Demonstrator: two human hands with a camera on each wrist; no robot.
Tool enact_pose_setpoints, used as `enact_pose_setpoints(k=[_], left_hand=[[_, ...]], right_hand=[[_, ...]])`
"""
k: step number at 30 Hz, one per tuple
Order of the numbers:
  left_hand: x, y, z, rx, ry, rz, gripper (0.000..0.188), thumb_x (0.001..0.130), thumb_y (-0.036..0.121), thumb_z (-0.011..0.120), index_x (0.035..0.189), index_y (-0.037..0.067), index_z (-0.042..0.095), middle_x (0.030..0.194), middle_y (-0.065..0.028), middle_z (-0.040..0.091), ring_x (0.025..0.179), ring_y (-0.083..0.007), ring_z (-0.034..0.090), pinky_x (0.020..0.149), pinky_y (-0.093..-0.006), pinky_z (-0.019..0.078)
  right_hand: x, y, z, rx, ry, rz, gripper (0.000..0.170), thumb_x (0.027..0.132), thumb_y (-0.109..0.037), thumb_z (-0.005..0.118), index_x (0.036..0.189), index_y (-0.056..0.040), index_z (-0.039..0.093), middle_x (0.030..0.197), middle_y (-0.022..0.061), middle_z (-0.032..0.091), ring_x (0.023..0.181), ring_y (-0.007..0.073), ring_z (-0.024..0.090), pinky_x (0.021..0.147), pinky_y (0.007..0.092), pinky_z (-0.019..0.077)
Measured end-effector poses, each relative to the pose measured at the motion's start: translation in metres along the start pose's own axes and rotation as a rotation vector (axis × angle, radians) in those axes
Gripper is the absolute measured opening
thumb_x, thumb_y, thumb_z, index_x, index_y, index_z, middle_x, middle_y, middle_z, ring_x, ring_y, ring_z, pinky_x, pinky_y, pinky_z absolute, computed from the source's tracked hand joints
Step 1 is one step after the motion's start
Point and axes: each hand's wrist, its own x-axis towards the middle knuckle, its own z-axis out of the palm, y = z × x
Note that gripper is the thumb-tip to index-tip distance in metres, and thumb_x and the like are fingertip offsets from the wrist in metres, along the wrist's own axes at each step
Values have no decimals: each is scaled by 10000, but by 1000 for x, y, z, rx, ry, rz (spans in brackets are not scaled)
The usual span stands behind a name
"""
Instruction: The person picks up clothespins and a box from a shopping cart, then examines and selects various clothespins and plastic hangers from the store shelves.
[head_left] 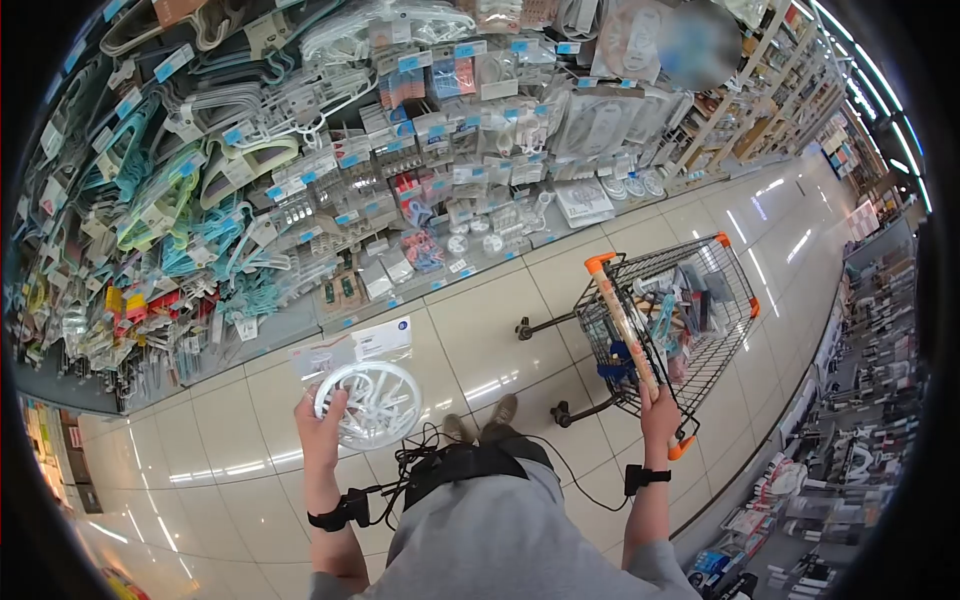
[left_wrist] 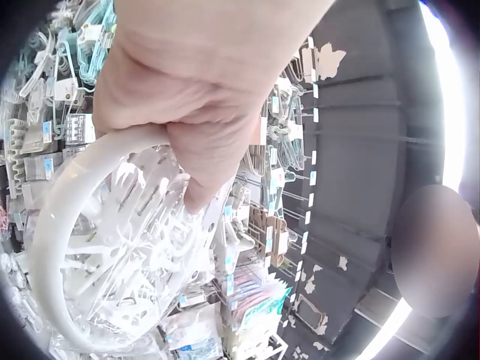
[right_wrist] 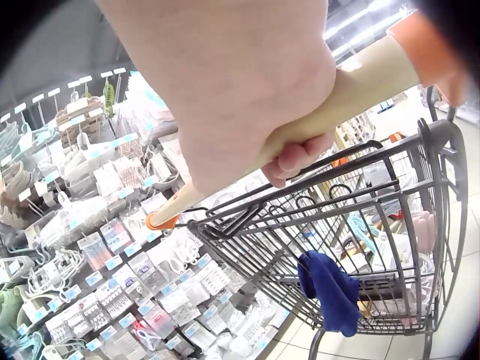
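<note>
My left hand [head_left: 321, 425] grips the edge of a round white drying hanger [head_left: 402, 402], its thumb over the front of the ring. The hanger is packed in a clear plastic bag with a printed header card [head_left: 378, 341]. Seen from the left wrist, its thick white ring [left_wrist: 51, 244] surrounds thin white parts under shiny film. With its fingers curled round the pale bar, my right hand [head_left: 660, 415] holds the handle [head_left: 622, 325] of a shopping cart [head_left: 745, 330]. Fingertips of that hand show below the bar in the right wrist view.
Shelves of hangers [head_left: 240, 165] and packaged small goods [head_left: 430, 185] line the far side. Various items lie in the cart, and a dark blue cloth [right_wrist: 328, 292] hangs on its side. Another goods display [head_left: 800, 500] stands at right. Black cables [head_left: 415, 455] hang by my waist above the tiled floor [head_left: 230, 440].
</note>
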Motion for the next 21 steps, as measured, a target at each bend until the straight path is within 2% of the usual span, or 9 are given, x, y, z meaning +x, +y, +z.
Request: enact_pose_setpoints(k=[4,7,8,10,13,18,21], left_hand=[[3,-7,0,128,6,24,232,868,135,719,1033,-19,663,862,-45,681,755,-82,606,675,-240,498],[-2,2,10,196,-33,9,239,871,150,706,1037,-17,671,849,-43,681,762,-82,609,680,-255,491],[-5,1,12,196,4,17,239,871,150,706,1037,-17,671,849,-43,681,762,-82,609,680,-255,491],[-8,-5,21,32,-70,1,253,874,183,725,1023,-14,672,815,-31,683,701,-78,611,658,-245,497],[-19,-6,32,-21,-100,-15,257,875,193,725,1023,-10,672,803,-32,679,703,-73,610,652,-244,494],[-42,-15,55,10,-149,30,256,879,199,715,1020,-9,671,782,-22,667,697,-71,605,642,-238,487],[-56,-17,73,39,-164,42,263,884,220,706,1005,-11,674,765,-23,666,694,-72,603,638,-242,486]], right_hand=[[-16,12,10,70,91,-42,513,882,-556,590,801,-50,558,683,186,622,640,405,617,539,490,461],[-23,12,3,-2,38,-5,538,890,-575,563,783,-49,532,644,177,616,608,393,617,513,480,456],[-27,13,4,-4,26,-5,538,893,-579,555,785,-53,533,647,174,618,605,388,619,511,477,458],[-27,17,4,-1,24,-23,539,897,-584,547,786,-57,534,650,171,620,601,384,621,509,474,460],[-33,17,-2,-45,33,-4,526,908,-584,528,802,-69,539,643,153,615,585,368,623,504,463,466],[-33,34,2,11,34,-46,513,923,-569,515,815,-67,534,642,149,612,597,363,627,515,472,470],[-31,36,3,-38,72,-75,515,913,-589,511,850,-78,525,700,155,624,634,365,636,539,463,488]])
